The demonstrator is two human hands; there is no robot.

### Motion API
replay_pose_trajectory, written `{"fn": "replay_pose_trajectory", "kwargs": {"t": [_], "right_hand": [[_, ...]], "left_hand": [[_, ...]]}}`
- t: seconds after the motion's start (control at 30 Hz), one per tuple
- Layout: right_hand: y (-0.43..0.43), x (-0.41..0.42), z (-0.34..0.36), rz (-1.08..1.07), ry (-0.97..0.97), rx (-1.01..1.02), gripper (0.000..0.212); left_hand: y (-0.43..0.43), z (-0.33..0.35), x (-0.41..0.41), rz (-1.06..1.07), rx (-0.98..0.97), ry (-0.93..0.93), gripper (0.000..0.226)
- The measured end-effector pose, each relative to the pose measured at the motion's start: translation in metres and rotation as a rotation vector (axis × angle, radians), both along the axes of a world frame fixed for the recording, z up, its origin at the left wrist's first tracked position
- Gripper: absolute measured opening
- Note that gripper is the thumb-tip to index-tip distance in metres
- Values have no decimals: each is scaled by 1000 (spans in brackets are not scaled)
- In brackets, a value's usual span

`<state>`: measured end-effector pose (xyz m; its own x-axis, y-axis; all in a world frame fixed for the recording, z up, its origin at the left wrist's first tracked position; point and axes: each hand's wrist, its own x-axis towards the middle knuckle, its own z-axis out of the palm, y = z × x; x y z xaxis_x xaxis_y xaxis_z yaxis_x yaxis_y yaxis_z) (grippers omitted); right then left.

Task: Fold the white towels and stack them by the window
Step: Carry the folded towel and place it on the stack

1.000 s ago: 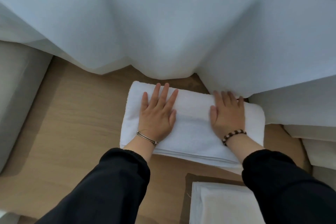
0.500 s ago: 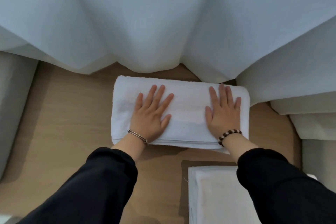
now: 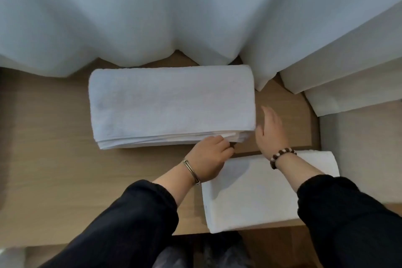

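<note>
Surroundings: curtain, wooden platform, upholstery.
A white sheer curtain (image 3: 152, 17) hangs in deep folds across the upper part of the view, its hem resting on a light wooden platform (image 3: 47, 137). At the right, two pale cushion edges (image 3: 339, 76) lie stepped one in front of the other, partly under the curtain, and a grey upholstered panel (image 3: 361, 137) sits just in front of them. Below the platform's front edge lies a darker floor area (image 3: 272, 248); the detail there is blurred.
</note>
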<state>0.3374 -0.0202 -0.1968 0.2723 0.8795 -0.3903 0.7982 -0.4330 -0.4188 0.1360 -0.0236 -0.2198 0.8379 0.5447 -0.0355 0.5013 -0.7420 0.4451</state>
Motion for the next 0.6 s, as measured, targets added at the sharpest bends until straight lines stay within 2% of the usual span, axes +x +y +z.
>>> {"fn": "replay_pose_trajectory", "kwargs": {"t": [0.07, 0.1, 0.17, 0.23, 0.33, 0.47, 0.6], "right_hand": [[-20, 25, -6, -26, 80, -127, 62], [-28, 39, -11, 7, 108, -204, 65], [-40, 60, -22, 202, 66, -418, 75], [-45, 73, -37, 433, -41, -631, 90], [-43, 78, -58, 648, -162, -743, 90], [-32, 76, -68, 694, -170, -788, 80], [-27, 76, -70, 774, -233, -850, 62]], "left_hand": [[-20, -9, 19, -12, -146, 55, 30], [-28, -15, 27, 50, -246, 131, 34], [-37, -28, 38, 208, -450, 352, 57], [-39, -39, 45, 280, -584, 504, 73], [-36, -51, 53, 277, -556, 591, 76], [-28, -55, 58, 296, -629, 656, 78], [-25, -53, 55, 266, -678, 754, 60]]}}
